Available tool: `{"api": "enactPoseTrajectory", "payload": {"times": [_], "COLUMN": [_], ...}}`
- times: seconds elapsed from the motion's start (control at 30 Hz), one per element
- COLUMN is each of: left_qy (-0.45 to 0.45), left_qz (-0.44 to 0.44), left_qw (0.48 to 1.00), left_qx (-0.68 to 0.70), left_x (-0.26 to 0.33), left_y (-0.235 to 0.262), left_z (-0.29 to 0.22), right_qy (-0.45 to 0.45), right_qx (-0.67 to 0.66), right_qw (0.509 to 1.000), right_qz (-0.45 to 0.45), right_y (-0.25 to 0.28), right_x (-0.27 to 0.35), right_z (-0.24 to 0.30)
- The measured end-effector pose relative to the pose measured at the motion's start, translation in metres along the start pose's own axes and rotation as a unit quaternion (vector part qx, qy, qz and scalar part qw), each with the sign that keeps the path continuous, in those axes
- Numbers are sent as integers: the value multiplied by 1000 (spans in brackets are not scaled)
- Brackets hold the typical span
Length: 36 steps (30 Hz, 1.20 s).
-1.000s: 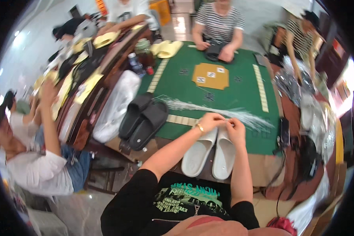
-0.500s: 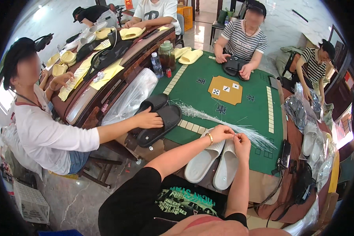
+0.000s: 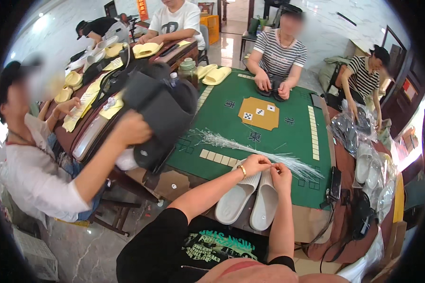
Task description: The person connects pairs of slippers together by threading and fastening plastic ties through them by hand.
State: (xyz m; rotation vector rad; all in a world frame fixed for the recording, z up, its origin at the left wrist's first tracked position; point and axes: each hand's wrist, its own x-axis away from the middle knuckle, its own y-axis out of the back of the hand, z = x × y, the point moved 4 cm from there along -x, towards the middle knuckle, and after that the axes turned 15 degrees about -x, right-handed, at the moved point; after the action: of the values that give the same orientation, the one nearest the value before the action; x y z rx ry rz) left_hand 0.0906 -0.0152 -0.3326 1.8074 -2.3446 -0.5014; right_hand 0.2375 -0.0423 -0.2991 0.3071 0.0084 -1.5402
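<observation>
Slippers [image 3: 231,206] parked at the near edge of the worktop [image 3: 297,137], toes pointing inward

Left hand [image 3: 255,165] and right hand [image 3: 282,176] meet over the straps, fingers of each pressed together in a pinch; whatever's between them is too tiny for me to tell. Clear strands [image 3: 269,154] lie just beyond, fanning toward the worktop's right edge. Slippers look like moulded foam, so I'd guess light, squishy and tough to break; grab them by the strap or heel rim. Strands are probably springy, slick and next to weightless, so I'd take one near its end, since a mid-length hold might let it flop around.
</observation>
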Motion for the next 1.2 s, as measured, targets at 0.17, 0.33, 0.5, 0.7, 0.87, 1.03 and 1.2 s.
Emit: {"api": "enactPoseTrajectory", "payload": {"times": [0.17, 0.33, 0.5, 0.7, 0.87, 1.03, 1.2], "left_qy": [3, 8, 26, 10, 48, 78, 133], "left_qz": [-9, -10, -27, 29, -99, 23, -89], "left_qw": [1000, 1000, 990, 999, 985, 990, 980], "left_qx": [-13, 16, 134, 25, 130, 115, 121], "left_x": [-4, 1, 4, 6, -2, -1, 20], "left_y": [2, 4, 6, 4, 20, 12, 37], "left_z": [-2, -1, 4, -5, 11, -2, 3], "right_qy": [13, 8, 5, 68, 19, 46, -2], "right_qx": [4, 0, -23, 14, -11, 17, -77], "right_qw": [1000, 1000, 999, 997, 996, 999, 995], "right_qz": [-7, -5, -48, -29, -89, -18, -62], "right_y": [1, 0, 6, -2, 9, 2, 10], "right_x": [-3, 1, 4, 4, -5, -3, -2], "right_z": [4, 9, -5, -1, 3, 1, -3]}}
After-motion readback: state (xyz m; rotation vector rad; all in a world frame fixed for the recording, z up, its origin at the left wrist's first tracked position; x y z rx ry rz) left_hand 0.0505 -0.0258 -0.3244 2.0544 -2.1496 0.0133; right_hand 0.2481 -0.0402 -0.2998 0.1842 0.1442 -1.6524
